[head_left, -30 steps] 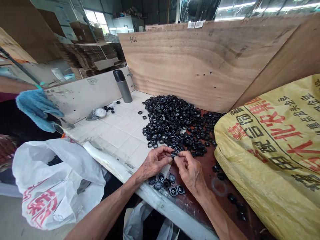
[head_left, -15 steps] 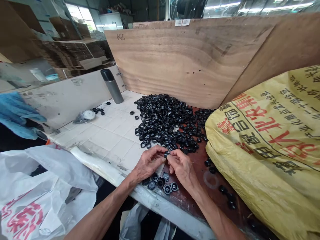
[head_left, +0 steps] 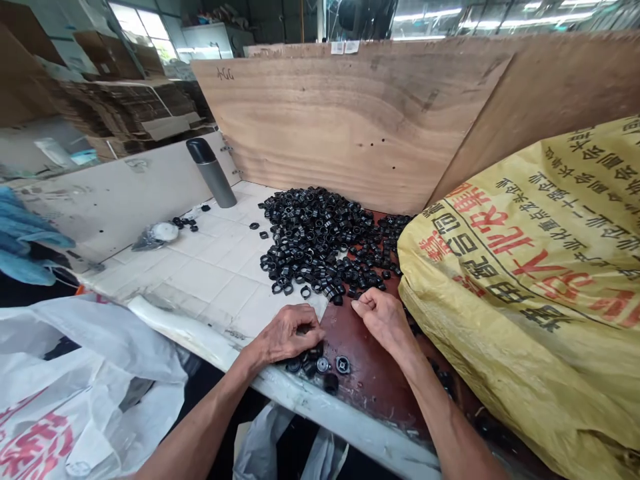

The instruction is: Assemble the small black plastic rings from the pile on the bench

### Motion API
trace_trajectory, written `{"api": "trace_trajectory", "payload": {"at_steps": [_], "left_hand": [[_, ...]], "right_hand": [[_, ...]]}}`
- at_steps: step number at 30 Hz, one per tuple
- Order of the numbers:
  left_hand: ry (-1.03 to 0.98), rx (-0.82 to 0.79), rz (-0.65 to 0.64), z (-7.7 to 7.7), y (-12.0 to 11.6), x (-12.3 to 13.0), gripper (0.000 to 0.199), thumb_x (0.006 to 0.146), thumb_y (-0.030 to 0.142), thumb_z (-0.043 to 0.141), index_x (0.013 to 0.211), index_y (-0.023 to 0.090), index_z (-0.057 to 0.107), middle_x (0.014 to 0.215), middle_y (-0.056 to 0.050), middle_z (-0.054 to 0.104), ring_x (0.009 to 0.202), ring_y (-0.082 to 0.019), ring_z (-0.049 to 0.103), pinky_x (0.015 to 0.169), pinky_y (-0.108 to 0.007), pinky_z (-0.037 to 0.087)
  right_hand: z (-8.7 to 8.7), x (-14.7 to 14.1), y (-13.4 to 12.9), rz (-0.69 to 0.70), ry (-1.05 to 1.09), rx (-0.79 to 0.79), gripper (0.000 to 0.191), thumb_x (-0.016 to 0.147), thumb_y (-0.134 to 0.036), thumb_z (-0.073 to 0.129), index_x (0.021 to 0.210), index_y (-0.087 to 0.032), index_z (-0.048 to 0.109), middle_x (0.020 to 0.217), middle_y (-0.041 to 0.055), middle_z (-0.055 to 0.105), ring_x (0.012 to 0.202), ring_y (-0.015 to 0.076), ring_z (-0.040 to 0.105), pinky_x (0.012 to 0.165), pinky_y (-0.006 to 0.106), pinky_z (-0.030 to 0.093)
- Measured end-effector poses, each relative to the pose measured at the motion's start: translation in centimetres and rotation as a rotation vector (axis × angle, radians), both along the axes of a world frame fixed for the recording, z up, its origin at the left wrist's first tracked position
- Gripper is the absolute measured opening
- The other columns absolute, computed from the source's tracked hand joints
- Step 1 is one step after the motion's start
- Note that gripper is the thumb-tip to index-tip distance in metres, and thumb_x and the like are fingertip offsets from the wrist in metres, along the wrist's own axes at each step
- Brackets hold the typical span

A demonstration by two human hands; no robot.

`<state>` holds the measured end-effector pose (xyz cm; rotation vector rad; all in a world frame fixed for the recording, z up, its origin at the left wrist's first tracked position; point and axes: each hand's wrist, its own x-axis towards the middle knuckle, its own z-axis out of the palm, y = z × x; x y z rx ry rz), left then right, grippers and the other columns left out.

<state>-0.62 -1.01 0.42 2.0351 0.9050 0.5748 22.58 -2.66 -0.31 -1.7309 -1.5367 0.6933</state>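
My left hand [head_left: 294, 332] is curled, thumb towards the fingers, just above a small cluster of round black plastic caps [head_left: 343, 364] near the table's front edge. Whatever its fingers hold is hidden. My right hand [head_left: 384, 319] is closed in a pinch at the near edge of a large pile of black plastic rings [head_left: 320, 233]. I cannot make out anything between its fingertips. One loose black ring [head_left: 305, 291] lies on the white surface between the pile and my left hand.
A yellow sack [head_left: 500, 280] bulges along the right side. Behind the pile stands a wooden board [head_left: 320, 127]. A grey bottle [head_left: 219, 180] and a clear bag with a white round item [head_left: 164, 231] are at left. A white plastic bag [head_left: 100, 373] hangs front left.
My hands were together on a small black ring and are now apart. The left moved down to the caps; the right moved towards the pile's right edge. The view has shifted slightly.
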Motion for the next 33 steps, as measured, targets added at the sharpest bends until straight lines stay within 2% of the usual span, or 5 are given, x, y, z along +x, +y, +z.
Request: {"api": "trace_trajectory", "payload": {"at_steps": [4, 8, 17, 26, 33], "left_hand": [[0.042, 0.088, 0.403, -0.9, 0.5, -0.4, 0.047, 0.090, 0.045, 0.056, 0.054, 0.016, 0.051, 0.054, 0.004, 0.043, 0.053, -0.010, 0.040, 0.054, -0.023, 0.032], [0.070, 0.163, 0.677, -2.2, 1.3, -0.5, 0.026, 0.084, 0.044, 0.065, 0.084, 0.018, 0.064, 0.063, 0.004, 0.051, 0.058, -0.012, 0.049, 0.059, -0.024, 0.038], [0.199, 0.344, 0.521, -3.2, 1.7, 0.0, 0.019, 0.085, 0.029, 0.064, 0.103, 0.024, 0.066, 0.096, -0.003, 0.063, 0.072, -0.015, 0.059, 0.067, -0.027, 0.046], [-0.081, 0.252, 0.320, -2.1, 1.0, 0.2, 0.023, 0.086, 0.018, 0.061, 0.109, 0.021, 0.063, 0.097, -0.004, 0.064, 0.078, -0.014, 0.062, 0.078, -0.029, 0.052], [-0.280, 0.127, 0.279, -1.9, 1.2, 0.1, 0.028, 0.084, 0.019, 0.065, 0.112, 0.020, 0.066, 0.112, -0.007, 0.064, 0.090, -0.016, 0.064, 0.082, -0.029, 0.054]], "right_hand": [[-0.6, -0.3, -0.1, 0.124, -0.175, 0.084, 0.016, 0.074, -0.020, 0.062, 0.090, -0.020, 0.064, 0.065, -0.0028, 0.060, 0.057, 0.0148, 0.056, 0.057, 0.025, 0.042], [-1.2, -2.4, -0.6, 0.146, -0.314, 0.195, 0.025, 0.081, -0.018, 0.059, 0.107, -0.017, 0.062, 0.081, 0.0040, 0.063, 0.070, 0.0186, 0.061, 0.068, 0.029, 0.046], [-1.8, -4.6, -0.5, 0.165, -0.482, 0.219, 0.007, 0.090, -0.023, 0.058, 0.095, -0.022, 0.063, 0.095, 0.0061, 0.061, 0.075, 0.0185, 0.062, 0.061, 0.026, 0.043], [-0.3, -4.3, -0.3, 0.242, 0.147, 0.217, 0.015, 0.086, -0.019, 0.059, 0.099, -0.020, 0.068, 0.094, 0.0044, 0.069, 0.078, 0.0164, 0.066, 0.071, 0.026, 0.053], [-0.1, -5.0, -0.4, 0.276, 0.202, 0.306, 0.022, 0.088, -0.018, 0.056, 0.103, -0.020, 0.071, 0.106, 0.0075, 0.070, 0.096, 0.0190, 0.067, 0.085, 0.030, 0.055]]}}
